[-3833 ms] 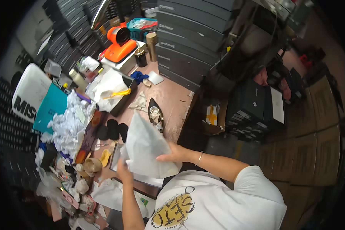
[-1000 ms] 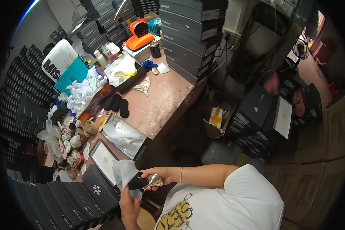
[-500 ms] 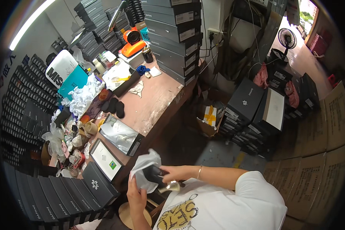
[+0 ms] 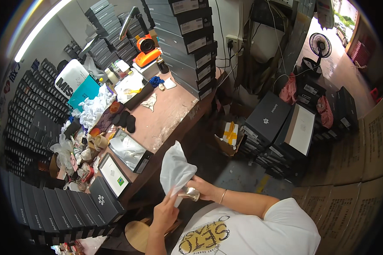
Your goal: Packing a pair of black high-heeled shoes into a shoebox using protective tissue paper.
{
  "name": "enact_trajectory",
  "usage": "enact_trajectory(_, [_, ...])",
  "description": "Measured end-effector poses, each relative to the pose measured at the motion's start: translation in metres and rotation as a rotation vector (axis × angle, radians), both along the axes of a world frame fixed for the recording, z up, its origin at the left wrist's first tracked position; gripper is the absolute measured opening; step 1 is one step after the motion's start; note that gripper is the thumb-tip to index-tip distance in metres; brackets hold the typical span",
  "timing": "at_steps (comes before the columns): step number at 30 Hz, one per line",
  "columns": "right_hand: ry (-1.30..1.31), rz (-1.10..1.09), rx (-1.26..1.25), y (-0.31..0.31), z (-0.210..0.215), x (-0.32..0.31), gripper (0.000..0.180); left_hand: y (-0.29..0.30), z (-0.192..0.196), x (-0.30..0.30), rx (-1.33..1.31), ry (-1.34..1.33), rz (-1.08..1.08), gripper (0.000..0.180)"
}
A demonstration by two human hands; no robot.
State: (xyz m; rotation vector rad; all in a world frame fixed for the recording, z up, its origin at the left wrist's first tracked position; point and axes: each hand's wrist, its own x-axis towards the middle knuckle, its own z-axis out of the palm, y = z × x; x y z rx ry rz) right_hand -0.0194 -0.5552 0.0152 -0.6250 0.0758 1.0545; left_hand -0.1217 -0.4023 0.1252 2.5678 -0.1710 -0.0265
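Note:
A white pouch (image 4: 175, 166) of thin cloth or paper rises in front of my body, off the table's edge. It is drawn over most of a shoe, whose shiny gold-toned end (image 4: 192, 194) sticks out at the bottom. My left hand (image 4: 164, 212) is closed on the pouch's lower edge. My right hand (image 4: 203, 188) grips the shoe beside the gold end, its fingertips partly hidden by the pouch. On the table just to the left, an open black shoebox (image 4: 145, 162) holds white wrapping. Its upturned lid (image 4: 107, 169) lies nearer me.
A row of black shoeboxes (image 4: 64, 208) stands at the lower left, below a cluttered table (image 4: 168, 117). Tall box stacks (image 4: 187, 46) rise at the table's far end. More shoeboxes (image 4: 266, 117) and brown cartons (image 4: 349, 204) line the right. A round wooden stool (image 4: 136, 236) sits below.
The pouch has come up and to the right, and the shoe's black part is now covered by it. My left hand has shifted right, closer to my right hand.

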Motion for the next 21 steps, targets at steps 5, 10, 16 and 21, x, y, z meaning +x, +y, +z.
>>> enact_trajectory(5, [-1.316, -0.183, -0.436, -0.006, -0.046, 0.007, 0.043, -0.057, -0.011, 0.012, 0.045, -0.011, -0.138, 0.058])
enact_trajectory(10, [-0.281, -0.033, -0.004, -0.031, -0.022, 0.007, 0.042, -0.09, -0.009, 0.007, -0.027, 0.064, -0.175, 0.062])
enact_trajectory(16, [-0.23, -0.025, 0.005, -0.033, -0.017, 0.015, 0.041, -0.115, -0.007, 0.018, -0.243, 0.042, -0.263, 0.06])
enact_trajectory(21, [-0.205, 0.044, -0.018, -0.031, -0.014, 0.018, 0.04, -0.13, -0.011, 0.036, -0.338, 0.154, -0.442, 0.061])
